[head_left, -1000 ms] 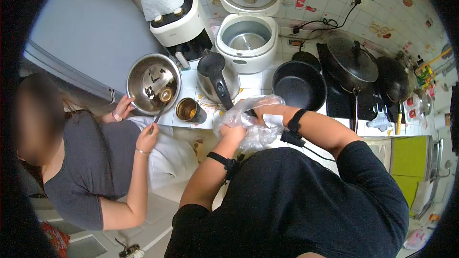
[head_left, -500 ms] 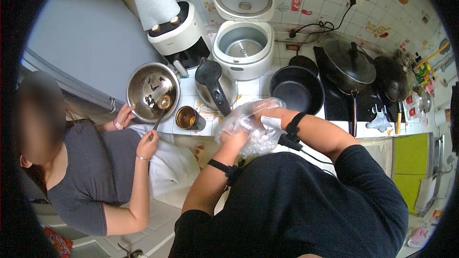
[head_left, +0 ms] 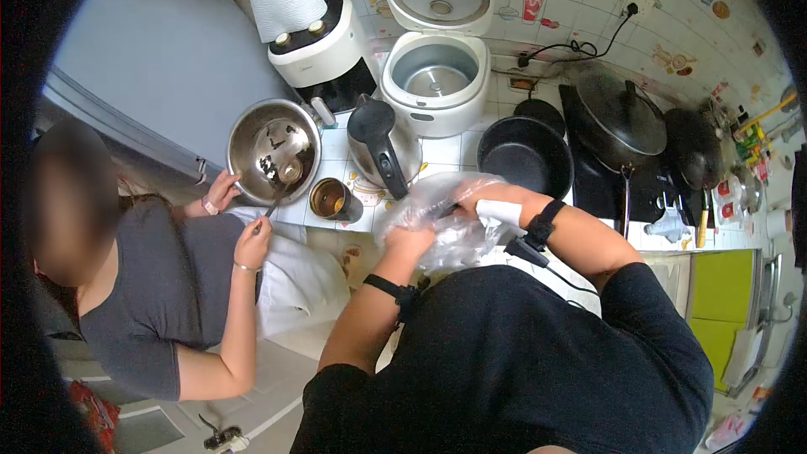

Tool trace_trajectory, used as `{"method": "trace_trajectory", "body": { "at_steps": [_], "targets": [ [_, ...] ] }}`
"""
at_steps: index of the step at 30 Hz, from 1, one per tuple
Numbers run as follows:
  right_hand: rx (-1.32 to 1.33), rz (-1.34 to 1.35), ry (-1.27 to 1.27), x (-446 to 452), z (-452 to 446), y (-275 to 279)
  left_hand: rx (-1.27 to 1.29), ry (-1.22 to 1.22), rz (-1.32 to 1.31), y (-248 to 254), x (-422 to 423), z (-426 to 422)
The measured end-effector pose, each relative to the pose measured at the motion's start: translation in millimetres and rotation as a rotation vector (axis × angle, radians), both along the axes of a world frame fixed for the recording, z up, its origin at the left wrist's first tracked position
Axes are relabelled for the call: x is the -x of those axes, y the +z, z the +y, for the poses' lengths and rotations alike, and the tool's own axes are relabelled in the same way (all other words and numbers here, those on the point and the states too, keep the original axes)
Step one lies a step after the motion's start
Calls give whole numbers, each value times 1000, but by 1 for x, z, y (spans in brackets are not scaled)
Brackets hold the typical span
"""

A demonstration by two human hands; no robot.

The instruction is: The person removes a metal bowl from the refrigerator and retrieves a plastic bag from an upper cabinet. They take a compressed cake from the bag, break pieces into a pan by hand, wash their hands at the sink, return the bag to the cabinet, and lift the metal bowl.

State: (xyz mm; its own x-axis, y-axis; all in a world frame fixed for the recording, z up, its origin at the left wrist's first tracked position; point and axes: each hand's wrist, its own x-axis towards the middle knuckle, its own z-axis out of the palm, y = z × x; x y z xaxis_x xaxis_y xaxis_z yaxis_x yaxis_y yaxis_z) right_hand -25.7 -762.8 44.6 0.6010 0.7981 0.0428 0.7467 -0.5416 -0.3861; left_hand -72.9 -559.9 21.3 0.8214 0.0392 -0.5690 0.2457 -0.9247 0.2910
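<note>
A crumpled clear plastic bag (head_left: pixel 454 240) is bunched between my two hands at the counter's front edge. My left hand (head_left: pixel 410 240) is closed round its near left side. At the bag's upper right, my right hand (head_left: pixel 477 192) grips the plastic, with its fingertips partly covered by the film. What lies inside the bag I cannot make out. Just beyond it stand a steel kettle (head_left: pixel 388 147) with a black handle and a deep black pan (head_left: pixel 525 157).
An open rice cooker (head_left: pixel 436 88) and an air fryer (head_left: pixel 324 55) stand behind. Left, a co-worker (head_left: pixel 193 286) holds a steel bowl (head_left: pixel 276 147) and a long-handled spoon in it. A dark cup (head_left: pixel 336 200) sits nearby. A lidded wok (head_left: pixel 618 118) is on the stove.
My right hand has shifted slightly within the bag, and the plastic has changed shape. The co-worker's spoon hand has moved up and left a little. The view has shifted slightly.
</note>
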Motion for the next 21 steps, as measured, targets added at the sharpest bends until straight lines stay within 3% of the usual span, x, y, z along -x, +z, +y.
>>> {"method": "trace_trajectory", "body": {
  "at_steps": [2, 4, 6, 7, 9, 14, 16, 17, 20, 21],
  "targets": [
    [150, 92, -54, 2, -5, 19, -64, -91, -95, 19, 2, -9],
    [69, -8, -42, 6, -7, 14, -128, -189, -187, 9, 0, -8],
    [158, 19, -9, 20, -8, 42, -117, -354, -310, -30, -10, 4],
    [32, 172, -60, 37, -5, 73, -116, -407, -353, -42, -14, 6],
    [96, 123, 40, 38, -9, 72, 20, -166, -306, -45, -21, 3],
    [121, 13, -28, 50, -20, 105, 76, -132, -227, 1, -21, -7],
    [-102, -5, 26, 46, -29, 112, 178, -24, -230, 0, -20, -7],
    [-236, 36, 24, 42, -32, 106, 260, 36, -224, -11, -21, -4],
    [-438, 118, 38, 31, -40, 91, 1307, 623, -23, -33, -25, -1],
    [-477, 98, -6, 32, -43, 89, 680, 319, -110, -37, -23, -5]
  ]
}}
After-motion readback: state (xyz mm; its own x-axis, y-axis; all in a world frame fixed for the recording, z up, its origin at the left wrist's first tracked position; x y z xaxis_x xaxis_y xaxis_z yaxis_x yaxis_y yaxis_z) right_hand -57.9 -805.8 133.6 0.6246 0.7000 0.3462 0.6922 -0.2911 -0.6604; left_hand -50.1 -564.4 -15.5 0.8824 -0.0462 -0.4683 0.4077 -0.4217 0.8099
